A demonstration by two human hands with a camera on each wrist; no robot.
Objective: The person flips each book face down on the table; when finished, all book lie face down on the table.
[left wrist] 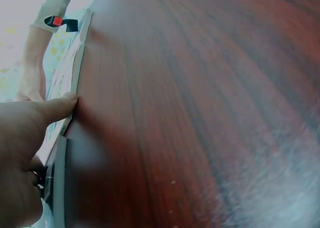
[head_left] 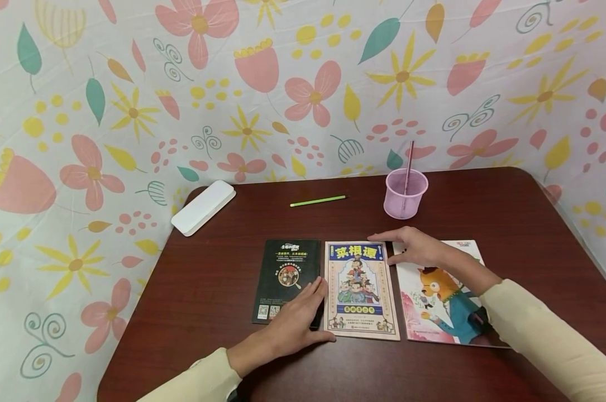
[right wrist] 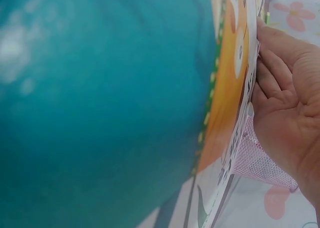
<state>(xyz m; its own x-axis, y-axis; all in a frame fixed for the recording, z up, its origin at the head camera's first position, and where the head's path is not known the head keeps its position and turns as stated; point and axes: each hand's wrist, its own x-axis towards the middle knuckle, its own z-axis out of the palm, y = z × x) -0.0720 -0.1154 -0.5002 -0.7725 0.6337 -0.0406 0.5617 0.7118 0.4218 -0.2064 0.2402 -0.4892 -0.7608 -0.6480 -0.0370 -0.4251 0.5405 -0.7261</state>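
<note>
Three books lie in a row: a black book [head_left: 291,279] on the left, a cream comic book [head_left: 361,318] with a blue title band in the middle, and a picture book [head_left: 445,307] with an orange animal in teal on the right. My left hand [head_left: 290,321] lies over the black book's lower right part, fingertips at the cream book's left edge. Its thumb [left wrist: 62,107] touches the cream book's bottom edge. With fingers extended, my right hand [head_left: 418,248] reaches over the picture book's top left corner; its fingertips touch the cream book's upper right corner and side.
Behind the books lie a green pencil [head_left: 319,201] and, far left, a white case [head_left: 204,207]. A pink mesh cup [head_left: 403,204] holding a pencil stands at the back right. A flowered cloth [head_left: 262,111] hangs behind the dark wooden table [head_left: 202,290].
</note>
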